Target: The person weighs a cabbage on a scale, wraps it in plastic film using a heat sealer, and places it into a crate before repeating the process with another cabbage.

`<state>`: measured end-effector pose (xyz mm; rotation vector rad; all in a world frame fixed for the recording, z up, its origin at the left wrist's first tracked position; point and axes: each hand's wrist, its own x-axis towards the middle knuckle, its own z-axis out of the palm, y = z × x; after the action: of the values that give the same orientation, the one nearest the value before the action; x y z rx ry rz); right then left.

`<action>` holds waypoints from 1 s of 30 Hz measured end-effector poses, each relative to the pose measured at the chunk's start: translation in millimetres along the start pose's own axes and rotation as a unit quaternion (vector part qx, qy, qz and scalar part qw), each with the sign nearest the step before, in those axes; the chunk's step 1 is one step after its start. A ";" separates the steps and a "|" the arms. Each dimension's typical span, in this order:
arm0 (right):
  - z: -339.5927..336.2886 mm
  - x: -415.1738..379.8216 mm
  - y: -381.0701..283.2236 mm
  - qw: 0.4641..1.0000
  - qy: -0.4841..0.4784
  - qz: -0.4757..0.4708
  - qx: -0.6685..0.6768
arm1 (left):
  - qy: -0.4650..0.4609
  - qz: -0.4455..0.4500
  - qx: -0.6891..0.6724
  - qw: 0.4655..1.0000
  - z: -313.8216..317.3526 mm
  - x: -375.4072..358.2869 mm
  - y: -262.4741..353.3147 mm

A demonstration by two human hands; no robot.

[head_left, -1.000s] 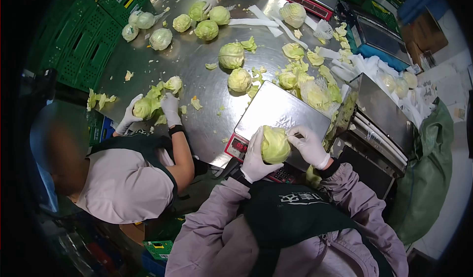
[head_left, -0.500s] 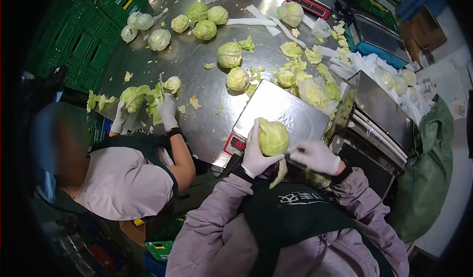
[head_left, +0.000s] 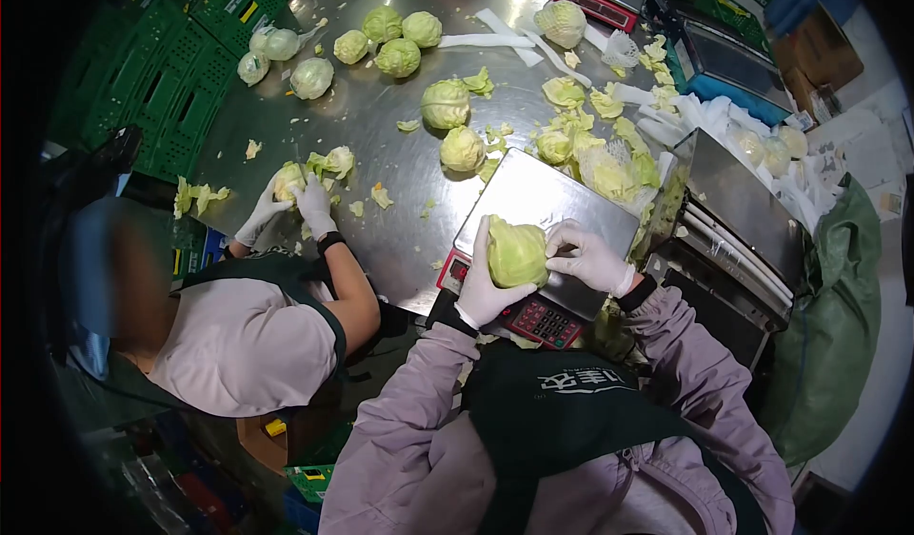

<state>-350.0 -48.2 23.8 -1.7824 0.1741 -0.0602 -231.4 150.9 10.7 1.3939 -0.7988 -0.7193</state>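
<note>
The cabbage (head_left: pixel 517 252) is hiding most of the left hand (head_left: pixel 484 286)'s palm, and the right hand (head_left: pixel 586 258)'s fingertips are disappearing behind its far side. The scale (head_left: pixel 543 197)'s red display is sitting half under that left hand, its digits too small to read. The co-worker's face is blurring out, and their gloves (head_left: pixel 309 202) are covering another cabbage. The dark lens rim is cutting off the green crates (head_left: pixel 152 88).
</note>
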 end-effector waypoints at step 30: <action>17.3 0.2 -0.9 0.987 0.143 0.047 0.053 | -0.025 -0.034 -0.011 0.999 -11.4 1.2 5.4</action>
<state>-347.4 -31.3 20.9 -1.6513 0.4526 -0.2545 -221.4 156.6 16.1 1.3942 -0.7832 -0.8156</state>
